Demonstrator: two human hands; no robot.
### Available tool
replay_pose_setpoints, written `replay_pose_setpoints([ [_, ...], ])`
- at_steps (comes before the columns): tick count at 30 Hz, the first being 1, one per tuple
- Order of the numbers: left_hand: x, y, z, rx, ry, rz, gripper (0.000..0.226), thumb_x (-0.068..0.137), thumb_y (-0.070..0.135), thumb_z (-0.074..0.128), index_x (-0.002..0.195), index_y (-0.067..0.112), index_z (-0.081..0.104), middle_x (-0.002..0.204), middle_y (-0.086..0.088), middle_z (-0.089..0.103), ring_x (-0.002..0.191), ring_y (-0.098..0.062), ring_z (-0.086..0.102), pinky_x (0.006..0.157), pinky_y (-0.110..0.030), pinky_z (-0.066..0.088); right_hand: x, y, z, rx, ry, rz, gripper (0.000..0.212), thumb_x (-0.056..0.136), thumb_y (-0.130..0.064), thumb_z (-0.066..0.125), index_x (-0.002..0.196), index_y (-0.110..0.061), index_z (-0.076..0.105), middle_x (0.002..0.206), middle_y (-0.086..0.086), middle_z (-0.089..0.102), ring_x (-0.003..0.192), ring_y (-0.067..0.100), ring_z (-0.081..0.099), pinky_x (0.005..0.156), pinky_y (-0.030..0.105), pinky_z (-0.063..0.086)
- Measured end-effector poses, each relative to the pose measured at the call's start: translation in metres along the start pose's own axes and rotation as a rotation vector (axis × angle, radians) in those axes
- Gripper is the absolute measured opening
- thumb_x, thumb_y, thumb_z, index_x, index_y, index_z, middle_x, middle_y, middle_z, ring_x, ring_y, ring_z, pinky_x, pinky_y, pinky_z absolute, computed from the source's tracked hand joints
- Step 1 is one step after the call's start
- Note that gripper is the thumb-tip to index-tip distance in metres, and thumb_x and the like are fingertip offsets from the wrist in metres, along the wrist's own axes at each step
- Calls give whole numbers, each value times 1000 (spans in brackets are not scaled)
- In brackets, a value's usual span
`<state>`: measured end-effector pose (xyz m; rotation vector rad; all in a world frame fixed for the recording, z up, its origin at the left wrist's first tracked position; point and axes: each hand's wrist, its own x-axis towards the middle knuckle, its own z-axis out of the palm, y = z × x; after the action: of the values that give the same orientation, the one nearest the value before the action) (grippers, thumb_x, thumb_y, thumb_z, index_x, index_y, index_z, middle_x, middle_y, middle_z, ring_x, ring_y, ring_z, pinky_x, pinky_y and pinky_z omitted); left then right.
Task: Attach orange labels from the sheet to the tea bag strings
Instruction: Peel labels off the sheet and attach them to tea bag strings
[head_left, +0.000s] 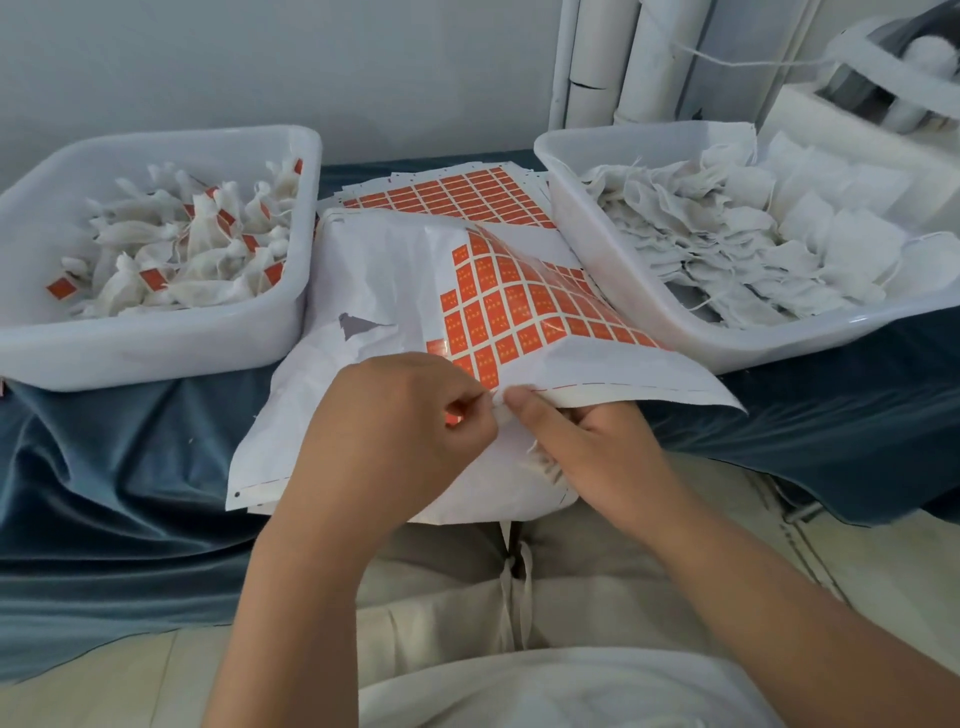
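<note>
Two white tubs flank my work. On the left, one tub holds labelled tea bags, each with an orange tag. In the middle, the label sheet lies curled on the blue cloth over the surface, with orange labels covering its right half. A second sheet lies behind it. My left hand has its fingers curled, pinching a small white piece at the sheet's near edge. String or paper, I cannot tell. Touching it, my right hand grips that edge, thumb on top, fingers tucked beneath. On the right, the other tub holds plain tea bags.
</note>
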<state>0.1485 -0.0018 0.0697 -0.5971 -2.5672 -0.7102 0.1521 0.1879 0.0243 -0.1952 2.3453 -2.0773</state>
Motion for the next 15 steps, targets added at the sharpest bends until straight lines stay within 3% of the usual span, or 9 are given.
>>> replay_pose_setpoints([
  [2,0,-4,-4,-45,69,-73,25,90,35,64,70,25,74,64,14,66,59,-9,61,56,-32,52,-1,0,2,2,25,43,8,97,-41,73,94,-33,72,75,-16,73,71,-3,69,62,9,51],
  [4,0,-9,-9,-154,149,-213,18,90,39,64,78,33,77,71,19,72,66,-5,68,59,-28,57,-1,5,3,30,74,88,22,97,-40,74,83,-23,70,60,-6,64,56,4,63,53,14,49],
  [7,1,-18,-11,-325,265,-450,15,94,37,60,83,39,70,78,23,73,74,0,73,59,-23,59,0,14,10,182,86,205,18,99,-36,73,107,-20,71,75,15,66,64,15,62,64,27,55],
  [9,4,-20,-10,-473,323,-561,17,96,33,53,90,36,68,83,19,74,75,-4,75,56,-22,60,5,17,13,230,71,330,23,100,-37,71,115,-19,67,76,11,62,61,12,57,62,28,52],
  [11,6,-18,-9,-590,348,-629,21,96,32,47,90,35,67,85,13,76,74,-9,76,54,-20,58,9,17,7,142,-122,445,33,99,-45,68,115,-16,68,77,0,58,61,9,49,62,28,46],
  [13,7,-16,-6,-637,329,-650,23,100,32,48,89,33,68,85,10,77,72,-13,76,55,-22,58,8,8,-6,-105,-492,537,42,92,-50,65,119,-19,72,75,-6,54,70,11,49,73,29,47],
  [15,8,-13,0,-623,275,-646,24,105,33,50,89,32,67,84,11,77,72,-12,76,57,-25,60,3,1,-18,-148,-796,557,30,95,-36,59,119,-31,76,73,-8,56,74,11,54,79,27,48],
])
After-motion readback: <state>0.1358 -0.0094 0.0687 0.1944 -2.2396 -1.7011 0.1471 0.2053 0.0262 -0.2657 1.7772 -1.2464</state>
